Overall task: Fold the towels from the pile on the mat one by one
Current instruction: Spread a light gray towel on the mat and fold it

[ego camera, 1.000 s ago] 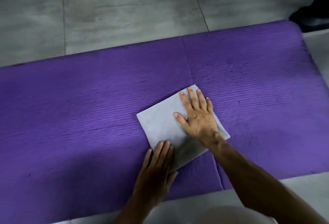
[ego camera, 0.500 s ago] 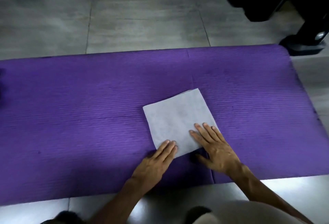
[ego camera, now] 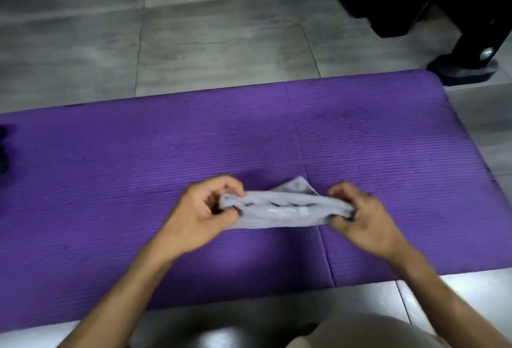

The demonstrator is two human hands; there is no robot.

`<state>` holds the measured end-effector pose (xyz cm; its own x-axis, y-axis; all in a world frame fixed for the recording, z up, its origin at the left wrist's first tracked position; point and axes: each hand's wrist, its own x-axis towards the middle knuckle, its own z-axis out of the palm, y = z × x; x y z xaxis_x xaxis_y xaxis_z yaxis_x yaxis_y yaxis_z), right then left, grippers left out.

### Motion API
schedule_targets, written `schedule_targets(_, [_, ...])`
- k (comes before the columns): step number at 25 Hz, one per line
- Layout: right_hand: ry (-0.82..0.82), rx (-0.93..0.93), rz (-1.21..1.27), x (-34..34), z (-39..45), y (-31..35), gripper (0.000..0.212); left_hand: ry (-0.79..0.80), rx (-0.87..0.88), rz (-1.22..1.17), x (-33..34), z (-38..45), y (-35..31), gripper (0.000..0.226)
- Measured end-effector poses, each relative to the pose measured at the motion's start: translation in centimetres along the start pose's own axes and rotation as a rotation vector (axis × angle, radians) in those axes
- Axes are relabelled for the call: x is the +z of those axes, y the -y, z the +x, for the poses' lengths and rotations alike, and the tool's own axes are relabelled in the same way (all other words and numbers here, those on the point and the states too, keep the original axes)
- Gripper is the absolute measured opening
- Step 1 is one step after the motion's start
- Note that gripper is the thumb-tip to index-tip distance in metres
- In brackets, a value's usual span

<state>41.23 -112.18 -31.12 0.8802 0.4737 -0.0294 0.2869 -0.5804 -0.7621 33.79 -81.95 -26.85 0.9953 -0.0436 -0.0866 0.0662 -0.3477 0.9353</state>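
Both hands, left (ego camera: 203, 210) & right (ego camera: 360, 217), fingers curled, pinch towel (ego camera: 282, 209) ends, seemingly above mat (ego camera: 110, 167).

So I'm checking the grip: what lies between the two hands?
In the head view, only the pale folded towel spans between the left hand and right hand, each gripping one end above the purple mat.

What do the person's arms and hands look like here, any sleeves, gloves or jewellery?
Both forearms are bare up to the frame edge, with no sleeves in view. The left hand and right hand wear no gloves. No rings, watch or wristbands show, though motion blur softens fine detail.
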Motion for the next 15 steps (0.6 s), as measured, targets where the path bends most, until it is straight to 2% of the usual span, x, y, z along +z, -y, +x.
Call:
schedule_targets(3, [0.149, 0.076, 0.392, -4.6, 2.1, 2.6, 0.024, -0.039, -0.09, -0.171, -2.3, 1.2, -0.2, 0.022])
schedule_targets(5, [0.224, 0.184, 0.491, -3.4, 4.2, 2.2, 0.021, -0.005, -0.24, -0.156, -2.3, 1.5, 2.3, 0.021])
schedule_targets(7, [0.207, 0.328, 0.397, 0.6, 5.6, 0.5, 0.023, 0.04, -0.396, -0.078, -1.4, 1.2, 6.3, 0.014])
schedule_targets(8, [0.179, 0.366, 0.259, 2.9, 5.9, -1.2, 0.025, 0.073, -0.434, 0.008, -0.9, 0.8, 8.4, 0.005])
schedule_targets(9, [0.158, 0.357, 0.102, 4.9, 6.0, -2.6, 0.027, 0.108, -0.423, 0.138, -0.4, 0.5, 10.2, 0.015])
schedule_targets(11, [0.096, 0.271, -0.085, 7.7, 5.9, -4.0, 0.029, 0.11, -0.374, 0.356, 0.4, 0.4, 12.6, 0.016])
schedule_targets(13, [-0.006, 0.289, -0.066, 8.5, 6.2, -4.3, 0.027, 0.05, -0.338, 0.426, 0.8, 1.0, 12.9, 0.024])
schedule_targets(15, [-0.067, 0.329, -0.019, 8.4, 6.7, -4.4, 0.018, 0.004, -0.338, 0.417, 1.0, 1.0, 13.3, 0.019])
